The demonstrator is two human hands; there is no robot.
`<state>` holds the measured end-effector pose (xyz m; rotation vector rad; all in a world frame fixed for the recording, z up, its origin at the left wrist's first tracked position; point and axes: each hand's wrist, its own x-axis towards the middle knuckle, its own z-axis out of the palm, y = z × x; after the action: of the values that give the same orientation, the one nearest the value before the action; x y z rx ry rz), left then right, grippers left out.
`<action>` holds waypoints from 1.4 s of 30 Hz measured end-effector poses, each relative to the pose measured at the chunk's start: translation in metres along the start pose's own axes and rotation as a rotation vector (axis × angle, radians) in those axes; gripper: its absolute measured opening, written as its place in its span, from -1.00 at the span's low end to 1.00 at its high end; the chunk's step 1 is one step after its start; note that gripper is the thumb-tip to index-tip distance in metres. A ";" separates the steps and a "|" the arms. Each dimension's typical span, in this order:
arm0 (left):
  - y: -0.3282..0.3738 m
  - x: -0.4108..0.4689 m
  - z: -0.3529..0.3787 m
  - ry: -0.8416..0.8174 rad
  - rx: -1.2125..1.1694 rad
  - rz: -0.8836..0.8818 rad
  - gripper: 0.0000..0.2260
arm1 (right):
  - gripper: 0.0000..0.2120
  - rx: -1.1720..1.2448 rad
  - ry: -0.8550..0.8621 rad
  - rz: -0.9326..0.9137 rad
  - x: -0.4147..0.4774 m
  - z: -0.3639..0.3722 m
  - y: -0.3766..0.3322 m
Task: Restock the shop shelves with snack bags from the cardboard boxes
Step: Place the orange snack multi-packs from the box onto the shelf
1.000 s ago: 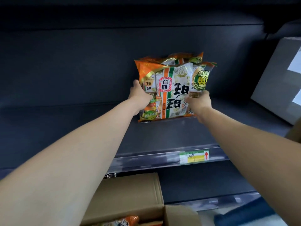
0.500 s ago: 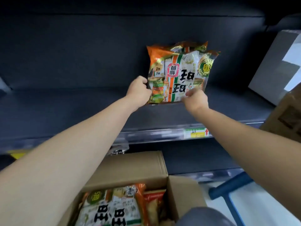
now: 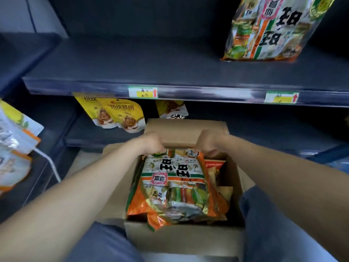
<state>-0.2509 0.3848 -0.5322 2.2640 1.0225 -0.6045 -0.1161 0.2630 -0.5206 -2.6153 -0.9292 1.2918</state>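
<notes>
An open cardboard box (image 3: pixel 181 241) sits between my knees, filled with orange, white and green snack bags. My left hand (image 3: pixel 151 143) and my right hand (image 3: pixel 209 143) both grip the far top edge of the uppermost snack bag (image 3: pixel 173 184) in the box, fingers curled over it. Another bag of the same kind (image 3: pixel 270 29) stands upright on the dark shelf (image 3: pixel 151 72) at the upper right.
Yellow walnut bags (image 3: pixel 117 116) stand on the lower shelf behind the box. More pouches (image 3: pixel 15 140) hang or stand at the far left. Price labels (image 3: pixel 142 92) are stuck on the shelf's front rail. The box's far flap (image 3: pixel 185 129) stands open toward the shelves.
Both hands left the bag standing on the shelf and came down into the box, where they now grip the top bag. My view has dropped from the shelf to the box.
</notes>
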 end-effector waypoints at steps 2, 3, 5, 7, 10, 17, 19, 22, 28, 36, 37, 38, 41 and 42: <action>-0.024 0.004 0.016 -0.058 0.030 -0.110 -0.78 | -0.65 -0.005 -0.036 0.053 0.006 0.018 0.002; -0.033 0.005 0.023 -0.072 -0.004 -0.140 -0.78 | -0.63 0.004 -0.044 0.058 0.008 0.025 0.003; -0.047 0.008 0.036 -0.088 -0.127 -0.192 -0.72 | -0.62 -0.014 -0.067 0.055 0.009 0.036 0.006; -0.053 0.009 0.045 -0.092 -0.207 -0.225 -0.68 | -0.58 -0.045 -0.119 0.115 0.010 0.047 0.010; -0.054 0.015 0.051 -0.090 -0.271 -0.241 -0.76 | -0.51 0.017 -0.176 0.179 0.013 0.058 0.015; -0.053 0.015 0.058 0.072 -0.132 -0.314 -0.54 | -0.41 0.107 -0.215 0.210 0.013 0.060 0.018; -0.050 0.017 0.058 0.020 -0.276 -0.321 -0.61 | -0.43 0.177 -0.247 0.217 0.014 0.062 0.018; -0.040 0.013 0.057 -0.072 -0.502 -0.340 -0.66 | -0.44 0.327 -0.252 0.265 0.018 0.065 0.017; -0.041 0.014 0.064 -0.098 -0.672 -0.405 -0.88 | -0.50 0.409 -0.238 0.249 0.024 0.061 0.023; -0.025 0.000 0.049 -0.193 -0.657 -0.390 -0.90 | -0.87 0.403 -0.275 0.258 0.011 0.039 0.027; -0.024 -0.004 0.046 -0.179 -0.664 -0.387 -0.88 | -0.86 0.412 -0.277 0.256 0.009 0.035 0.026; -0.024 -0.007 0.044 -0.157 -0.665 -0.382 -0.81 | -0.85 0.421 -0.275 0.233 0.005 0.031 0.022; -0.024 -0.018 0.032 -0.082 -0.701 -0.376 -0.70 | -0.47 0.388 -0.214 0.120 0.000 0.020 0.017; -0.024 -0.022 0.029 -0.062 -0.731 -0.379 -0.67 | -0.44 0.377 -0.190 0.074 0.000 0.015 0.016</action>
<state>-0.2875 0.3671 -0.5476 1.4217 1.3788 -0.3569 -0.1200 0.2470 -0.5356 -2.2861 -0.5449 1.5783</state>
